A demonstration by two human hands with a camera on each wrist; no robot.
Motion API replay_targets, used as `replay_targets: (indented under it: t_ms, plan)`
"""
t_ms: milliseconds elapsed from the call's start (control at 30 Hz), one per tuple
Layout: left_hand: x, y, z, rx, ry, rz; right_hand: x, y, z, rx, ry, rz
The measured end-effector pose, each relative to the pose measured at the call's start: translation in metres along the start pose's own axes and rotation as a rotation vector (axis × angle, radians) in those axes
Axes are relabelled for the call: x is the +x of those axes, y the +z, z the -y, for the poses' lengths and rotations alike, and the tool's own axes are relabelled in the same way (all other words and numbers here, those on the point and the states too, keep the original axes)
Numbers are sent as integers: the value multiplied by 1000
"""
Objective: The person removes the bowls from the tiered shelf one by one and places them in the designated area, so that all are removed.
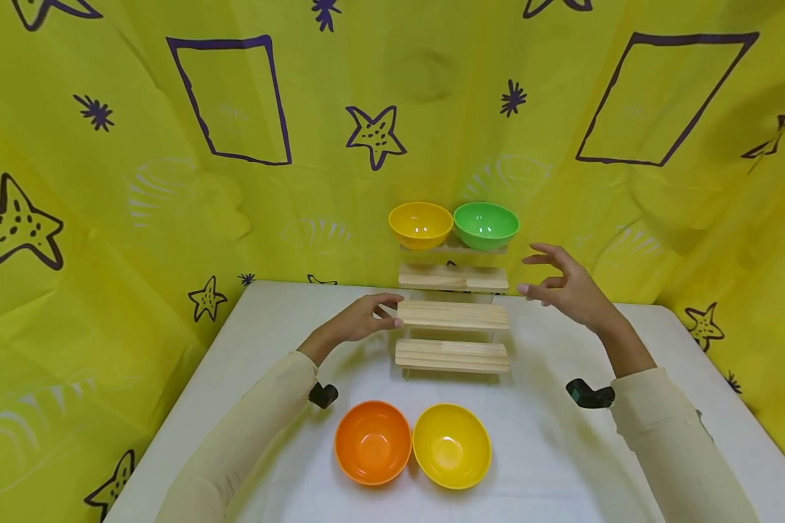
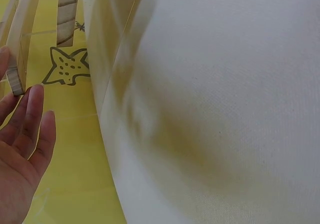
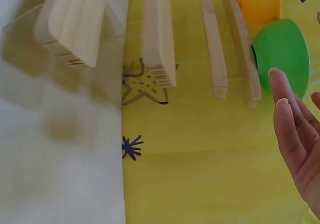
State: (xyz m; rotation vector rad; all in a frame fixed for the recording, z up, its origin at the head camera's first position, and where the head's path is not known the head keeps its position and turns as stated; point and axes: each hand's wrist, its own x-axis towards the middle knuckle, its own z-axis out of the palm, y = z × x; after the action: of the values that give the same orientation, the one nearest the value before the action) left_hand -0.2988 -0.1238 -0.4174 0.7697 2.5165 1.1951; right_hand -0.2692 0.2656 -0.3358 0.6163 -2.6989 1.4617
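Observation:
A stepped wooden display stand [image 1: 453,315] stands at the table's back. My left hand [image 1: 360,319] is at the left end of one of its middle steps, pinching that end between thumb and fingers; in the left wrist view the plank end [image 2: 16,79] lies between them. On the top step sit a yellow-orange bowl [image 1: 421,225] and a green bowl [image 1: 486,225], side by side. My right hand [image 1: 572,287] hovers to the right of the stand, fingers loosely bent and holding nothing. The right wrist view has its fingers [image 3: 287,129] near the green bowl [image 3: 282,57].
In front of the stand, an orange bowl [image 1: 373,443] and a yellow bowl [image 1: 452,446] rest close together on the white table [image 1: 549,465]. A yellow curtain [image 1: 327,189] with dark starfish drawings hangs right behind the table and along its sides.

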Motion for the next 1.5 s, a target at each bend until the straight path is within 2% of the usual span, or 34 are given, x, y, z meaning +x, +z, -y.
replay_targets:
  t_ms: [600, 1067, 1500]
  plan:
    - [-3, -1, 2, 15, -10, -5, 45, -10, 14, -16, 104, -44]
    - [0, 1, 0, 13, -6, -13, 67, -6, 26, -48, 123, -38]
    - [1, 1, 0, 4, -2, -13, 86, -1, 25, -74, 136, -4]
